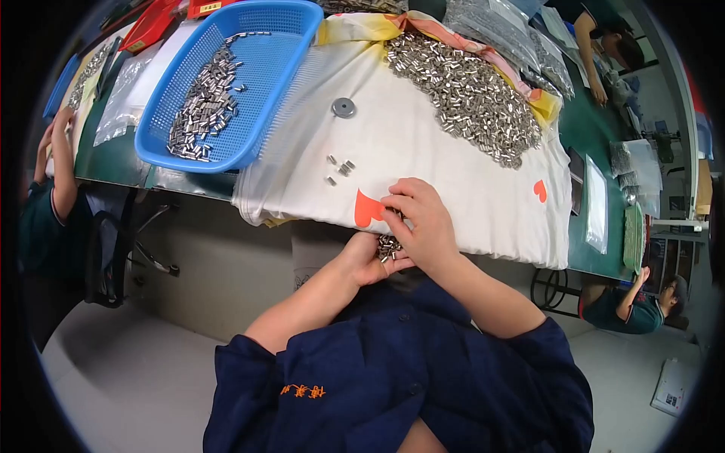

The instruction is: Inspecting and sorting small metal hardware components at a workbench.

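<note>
My left hand (368,262) is cupped palm up just below the table's front edge and holds a small heap of metal cylinders (389,247). Right above it, my right hand (424,224) reaches over the cloth edge with its fingers curled down and the thumb near them. What lies between those fingers is mostly hidden. Beside the right fingertips is a red heart (366,208) on the white cloth (302,181). A few loose cylinders (345,167) lie farther up, below a round grey metal disc (343,107).
A large pile of metal cylinders (476,98) covers the cloth's far right. At left, a blue mesh basket (260,136) holds more cylinders. Plastic bags (491,30) lie behind. Other people sit at left (60,166), far right (604,38) and lower right (638,309).
</note>
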Action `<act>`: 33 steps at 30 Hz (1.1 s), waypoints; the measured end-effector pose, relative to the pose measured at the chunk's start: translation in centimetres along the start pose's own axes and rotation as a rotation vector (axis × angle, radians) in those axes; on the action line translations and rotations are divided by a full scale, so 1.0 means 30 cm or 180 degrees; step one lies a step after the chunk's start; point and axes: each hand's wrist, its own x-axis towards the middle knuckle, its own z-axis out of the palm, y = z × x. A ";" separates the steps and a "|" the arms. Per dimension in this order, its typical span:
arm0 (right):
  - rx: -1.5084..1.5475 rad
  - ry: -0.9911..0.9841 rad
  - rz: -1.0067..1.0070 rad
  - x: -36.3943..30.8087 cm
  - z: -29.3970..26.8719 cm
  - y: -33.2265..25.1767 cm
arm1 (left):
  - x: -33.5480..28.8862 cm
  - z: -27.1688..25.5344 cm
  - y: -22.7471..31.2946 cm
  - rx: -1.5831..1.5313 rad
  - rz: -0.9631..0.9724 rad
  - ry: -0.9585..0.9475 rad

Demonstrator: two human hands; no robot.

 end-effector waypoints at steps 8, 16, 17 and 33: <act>-0.0017 0.0062 -0.0475 -0.122 0.002 -0.055 | 0.033 -0.058 -0.023 -0.0571 0.0261 -0.0387; 0.0209 -0.0428 -0.1002 -0.171 -0.030 -0.055 | 0.015 0.003 -0.016 0.0036 0.0465 0.0064; 0.0263 -0.0383 -0.1079 -0.153 -0.047 -0.062 | 0.026 -0.027 -0.018 -0.0009 0.0453 0.0108; -0.0175 0.0050 -0.0671 0.146 0.123 -0.071 | -0.063 -0.071 0.027 -0.0364 0.0177 0.0318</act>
